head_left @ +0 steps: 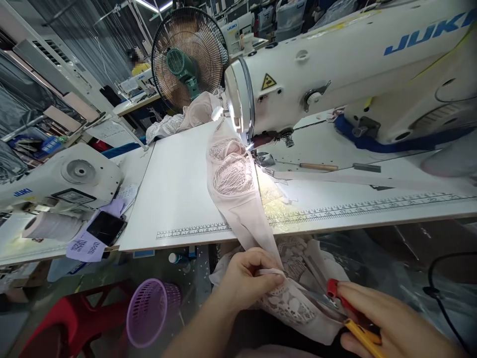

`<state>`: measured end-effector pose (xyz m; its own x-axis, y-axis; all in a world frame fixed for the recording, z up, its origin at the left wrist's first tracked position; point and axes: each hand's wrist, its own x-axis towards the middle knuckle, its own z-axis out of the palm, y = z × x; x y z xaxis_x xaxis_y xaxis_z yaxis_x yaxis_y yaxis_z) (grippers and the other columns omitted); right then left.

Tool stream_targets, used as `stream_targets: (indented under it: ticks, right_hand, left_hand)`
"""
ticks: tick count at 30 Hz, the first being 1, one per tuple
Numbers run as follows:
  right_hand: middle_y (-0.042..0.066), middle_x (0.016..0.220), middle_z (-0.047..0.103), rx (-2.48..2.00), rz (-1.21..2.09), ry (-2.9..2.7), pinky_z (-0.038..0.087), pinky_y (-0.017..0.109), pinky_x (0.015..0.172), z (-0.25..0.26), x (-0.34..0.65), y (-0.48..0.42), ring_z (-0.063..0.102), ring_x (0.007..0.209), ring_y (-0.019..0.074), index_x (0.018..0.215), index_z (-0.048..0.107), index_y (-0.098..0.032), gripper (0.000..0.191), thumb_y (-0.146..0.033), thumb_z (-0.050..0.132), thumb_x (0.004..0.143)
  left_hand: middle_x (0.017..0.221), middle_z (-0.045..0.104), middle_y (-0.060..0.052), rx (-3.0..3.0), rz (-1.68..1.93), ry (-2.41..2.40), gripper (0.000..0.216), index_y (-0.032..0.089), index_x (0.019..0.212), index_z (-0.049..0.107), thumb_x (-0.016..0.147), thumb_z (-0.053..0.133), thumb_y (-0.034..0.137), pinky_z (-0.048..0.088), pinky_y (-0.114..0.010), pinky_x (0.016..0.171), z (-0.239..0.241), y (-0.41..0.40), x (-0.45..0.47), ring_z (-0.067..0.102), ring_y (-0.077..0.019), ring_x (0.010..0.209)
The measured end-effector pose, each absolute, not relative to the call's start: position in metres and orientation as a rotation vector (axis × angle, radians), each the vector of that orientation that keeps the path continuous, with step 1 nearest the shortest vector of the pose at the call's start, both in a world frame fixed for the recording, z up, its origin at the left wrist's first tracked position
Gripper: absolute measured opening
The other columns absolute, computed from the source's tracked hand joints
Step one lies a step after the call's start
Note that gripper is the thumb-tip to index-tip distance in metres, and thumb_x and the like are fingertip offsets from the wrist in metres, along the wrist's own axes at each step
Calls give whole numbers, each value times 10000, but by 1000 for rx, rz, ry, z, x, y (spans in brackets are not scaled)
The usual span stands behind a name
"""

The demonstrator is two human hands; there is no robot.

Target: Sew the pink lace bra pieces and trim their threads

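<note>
At the bottom middle of the frame, your left hand has a closed grip: the thumb and fingers pinch a narrow edge of the pink cloth, just below the front edge of the counter. At the bottom right, your right hand is closed around the scissors, which have a red and a yellow handle. The metal tips point left, toward the pinched edge, and lie over a piece of white lace that hangs between your two hands. I cannot tell if the blades touch the cloth.

To the lower left, under the counter, a purple basket lies tilted beside a red stool.

From your left hand the pink cloth goes up over the counter edge, across the printed ruler marks, and ends under the needle of the white sewing machine in the middle of the frame, where a small lamp shines on it. A tool with a wooden handle lies on the counter just right of the needle.

At the left of the frame there is a second sewing machine, with a paper roll and a dark phone near it. Farther away, in the upper middle, more pale cloth is heaped at the far counter edge, in front of a fan.
</note>
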<state>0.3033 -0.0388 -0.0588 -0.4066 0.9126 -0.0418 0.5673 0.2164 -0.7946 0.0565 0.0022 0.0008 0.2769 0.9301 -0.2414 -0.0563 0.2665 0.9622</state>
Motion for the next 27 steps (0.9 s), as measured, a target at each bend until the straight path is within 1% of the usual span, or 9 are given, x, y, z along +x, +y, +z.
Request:
stream_targets:
  ticks: [3, 5, 7, 10, 12, 14, 18, 21, 27]
  right_hand:
    - [36, 710, 596, -1335, 1092, -2242, 433, 308, 562, -55, 306, -30, 543, 612, 205, 742, 568, -241, 272, -497, 630, 808]
    - [33, 686, 578, -1389, 1080, -2278, 407, 318, 554, -52, 310, -23, 526, 592, 205, 711, 538, -241, 307, -518, 619, 814]
    - [30, 689, 578, -1398, 1084, -2303, 394, 320, 556, -47, 313, -18, 532, 595, 206, 700, 522, -243, 326, -534, 618, 810]
    - [27, 707, 594, -1373, 1067, -2351, 387, 317, 568, -37, 316, -12, 552, 609, 203, 700, 525, -244, 344, -561, 599, 815]
    - [26, 692, 596, -1391, 1031, -2379, 370, 316, 559, -31, 317, -9, 546, 593, 199, 682, 522, -246, 386, -605, 592, 804]
    - [31, 684, 601, -1405, 1015, -2400, 357, 316, 548, -25, 317, -8, 544, 584, 197, 669, 524, -247, 422, -646, 603, 780]
    - [16, 658, 592, -1428, 1005, -2379, 364, 316, 546, -15, 316, -7, 533, 566, 185, 663, 550, -258, 429, -670, 630, 753]
    - [12, 655, 602, -1435, 970, -2343, 372, 324, 555, -12, 316, -9, 543, 571, 188, 674, 576, -263, 443, -697, 601, 760]
    - [29, 661, 632, -1413, 979, -2394, 373, 329, 538, -36, 322, -9, 587, 582, 207, 692, 610, -280, 358, -625, 599, 786]
  left_hand:
    - [735, 608, -52, 1036, 894, 1036, 356, 136, 580, 644, 587, 836, 435, 442, -276, 659, 1, 0, 55, 562, -152, 697]
    - [715, 600, -44, 1031, 889, 1039, 368, 134, 567, 636, 572, 845, 437, 431, -270, 630, 3, 0, 56, 546, -138, 662]
    - [702, 595, -41, 1047, 850, 1055, 401, 133, 564, 633, 555, 843, 474, 419, -264, 603, 6, -1, 56, 531, -132, 642]
    - [703, 594, -44, 1101, 779, 1080, 428, 132, 584, 647, 565, 822, 522, 415, -265, 606, 10, -2, 57, 527, -137, 655]
    - [706, 586, -46, 1133, 765, 1079, 424, 131, 594, 650, 579, 813, 522, 407, -263, 605, 12, -2, 58, 522, -137, 653]
    - [711, 581, -47, 1165, 769, 1069, 406, 130, 594, 644, 596, 807, 501, 401, -260, 601, 14, -2, 59, 520, -136, 651]
    - [713, 579, -44, 1227, 761, 1058, 335, 138, 591, 629, 635, 777, 435, 399, -254, 605, 15, -1, 62, 517, -134, 651]
    - [714, 571, -37, 1239, 751, 1075, 255, 147, 592, 613, 640, 751, 356, 396, -254, 606, 16, 0, 62, 511, -135, 652]
    - [729, 573, -28, 1236, 742, 1113, 189, 159, 598, 583, 630, 736, 264, 395, -266, 627, 14, 0, 62, 520, -150, 683]
